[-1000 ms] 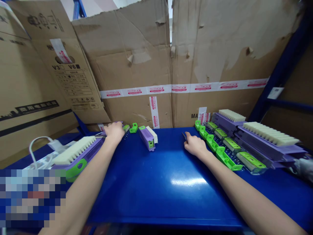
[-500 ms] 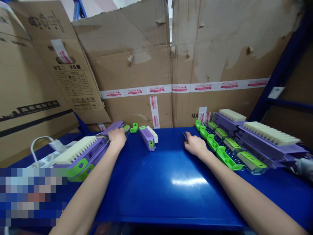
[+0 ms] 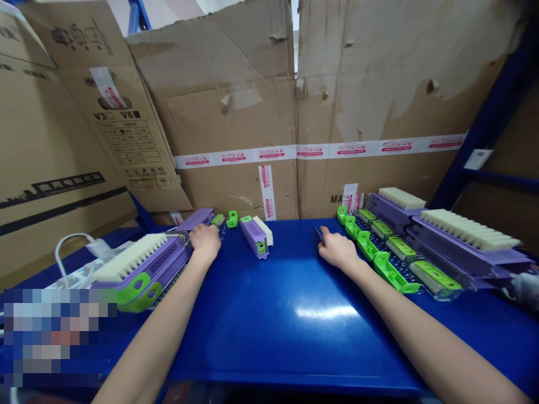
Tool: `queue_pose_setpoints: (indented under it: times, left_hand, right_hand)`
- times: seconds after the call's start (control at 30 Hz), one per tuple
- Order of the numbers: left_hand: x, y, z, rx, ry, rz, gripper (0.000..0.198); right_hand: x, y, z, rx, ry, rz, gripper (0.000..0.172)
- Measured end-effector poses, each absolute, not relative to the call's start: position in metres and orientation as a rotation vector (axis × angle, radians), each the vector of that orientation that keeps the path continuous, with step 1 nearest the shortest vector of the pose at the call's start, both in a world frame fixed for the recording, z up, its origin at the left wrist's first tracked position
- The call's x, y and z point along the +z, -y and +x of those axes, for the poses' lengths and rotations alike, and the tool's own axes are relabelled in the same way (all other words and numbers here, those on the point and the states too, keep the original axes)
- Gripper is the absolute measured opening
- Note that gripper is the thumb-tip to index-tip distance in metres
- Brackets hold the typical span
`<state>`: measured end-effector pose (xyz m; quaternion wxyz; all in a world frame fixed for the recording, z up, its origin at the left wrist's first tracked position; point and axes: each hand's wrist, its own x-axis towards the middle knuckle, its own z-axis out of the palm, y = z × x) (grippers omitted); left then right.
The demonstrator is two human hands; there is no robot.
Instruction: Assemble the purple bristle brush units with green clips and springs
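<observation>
My left hand (image 3: pixel 205 242) is at the left row of parts, with its fingers curled down beside a purple housing (image 3: pixel 196 219) and a clear case with a green top (image 3: pixel 218 219). What those fingers grip, if anything, is hidden. My right hand (image 3: pixel 337 248) hovers over or rests on the blue table and is closed round a thin dark tool (image 3: pixel 318 232), of which only the tip shows. Between the hands lies a purple and green brush head (image 3: pixel 255 237) with white bristles. A green bracket (image 3: pixel 232 219) sits just left of it.
On the right are green brackets (image 3: pixel 366 247), green-topped clear cases (image 3: pixel 435 276) and purple housings with cream bristle blocks (image 3: pixel 469 227). Another bristled purple unit (image 3: pixel 138 266) lies left, near a white power strip (image 3: pixel 80 275). Cardboard (image 3: pixel 236 112) walls the back of the blue table (image 3: pixel 269 331).
My left hand has shifted slightly right along the left row, away from the bristled unit, and its fingers have curled down. My right hand stays nearly still with the thin tool.
</observation>
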<state>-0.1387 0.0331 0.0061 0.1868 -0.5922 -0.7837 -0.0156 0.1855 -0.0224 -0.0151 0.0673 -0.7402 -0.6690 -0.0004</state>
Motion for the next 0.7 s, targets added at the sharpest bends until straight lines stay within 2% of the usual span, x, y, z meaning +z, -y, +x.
queue_pose_setpoints:
  times: [0.5,0.7]
  left_hand:
    - [0.002,-0.045,-0.145,-0.058,2.21,-1.614,0.035]
    - [0.009,-0.042,-0.133,-0.267,1.986,-1.63,0.039]
  right_hand:
    - [-0.017,0.022,0.187,-0.027,2.022,-2.193,0.051]
    - [-0.017,0.021,0.187,-0.032,2.023,-2.196,0.05]
